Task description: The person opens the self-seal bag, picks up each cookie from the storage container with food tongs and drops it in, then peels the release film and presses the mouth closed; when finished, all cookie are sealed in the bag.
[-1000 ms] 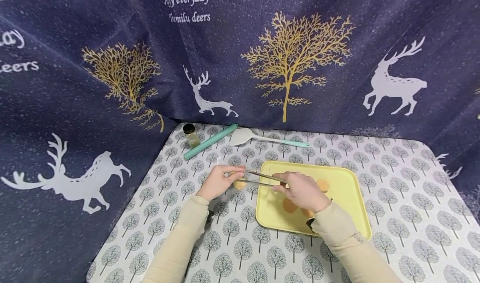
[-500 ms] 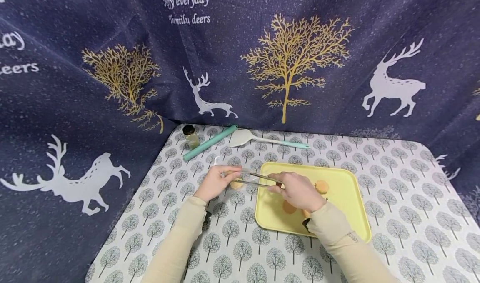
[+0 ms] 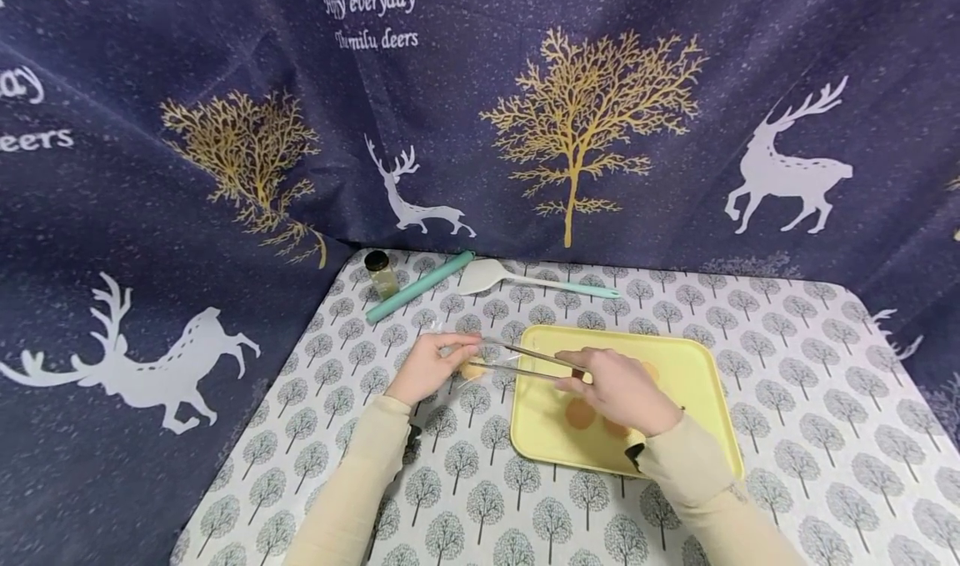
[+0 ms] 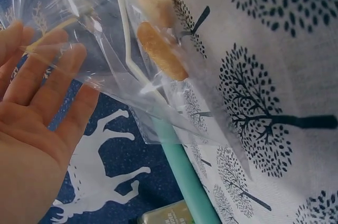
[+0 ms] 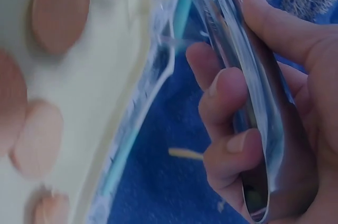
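Note:
My left hand [image 3: 429, 368] pinches the mouth of a clear plastic bag [image 4: 113, 76] left of the yellow tray. Inside the bag are round golden-brown biscuits [image 4: 161, 52], near the cloth. Metal tongs [image 5: 264, 113] lie in my right hand [image 3: 622, 387], thumb on one side and fingers curled round the other. Their two arms stand apart and point left, with the tips at the bag's mouth beside my left fingers. More round biscuits [image 3: 580, 413] lie on the yellow tray [image 3: 622, 331] under my right hand, which hides part of them.
Behind the bag, a green stick [image 3: 422, 286] lies slantwise beside a black-lidded jar [image 3: 383, 276]. A white spatula [image 3: 483, 275] with a green handle end lies behind the tray. A dark blue curtain [image 3: 450, 116] hangs along the back and left of the table.
My right hand has drawn a little to the right with the tongs in the last half second. My left hand shifted slightly left earlier and still holds the bag.

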A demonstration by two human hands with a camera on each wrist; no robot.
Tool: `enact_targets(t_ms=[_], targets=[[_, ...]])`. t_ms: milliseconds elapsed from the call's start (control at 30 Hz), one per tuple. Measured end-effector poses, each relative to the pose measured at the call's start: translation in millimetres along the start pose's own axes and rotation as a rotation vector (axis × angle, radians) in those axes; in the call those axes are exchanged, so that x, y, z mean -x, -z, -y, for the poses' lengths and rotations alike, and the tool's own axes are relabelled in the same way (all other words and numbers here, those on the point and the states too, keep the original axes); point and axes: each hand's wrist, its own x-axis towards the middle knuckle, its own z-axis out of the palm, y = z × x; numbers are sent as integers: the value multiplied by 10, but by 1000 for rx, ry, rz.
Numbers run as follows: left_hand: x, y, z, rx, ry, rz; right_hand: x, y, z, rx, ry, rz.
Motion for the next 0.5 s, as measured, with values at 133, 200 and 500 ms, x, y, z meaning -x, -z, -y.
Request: enact_targets(t_ms=[133, 200, 500], targets=[[7, -2, -2, 2, 9, -2, 185, 165, -39, 5, -30, -3], [12, -4, 1, 6, 16, 2, 294, 262, -64, 3, -34, -7], [8, -20, 35, 17, 2, -19, 832, 612, -314, 8, -160, -60]])
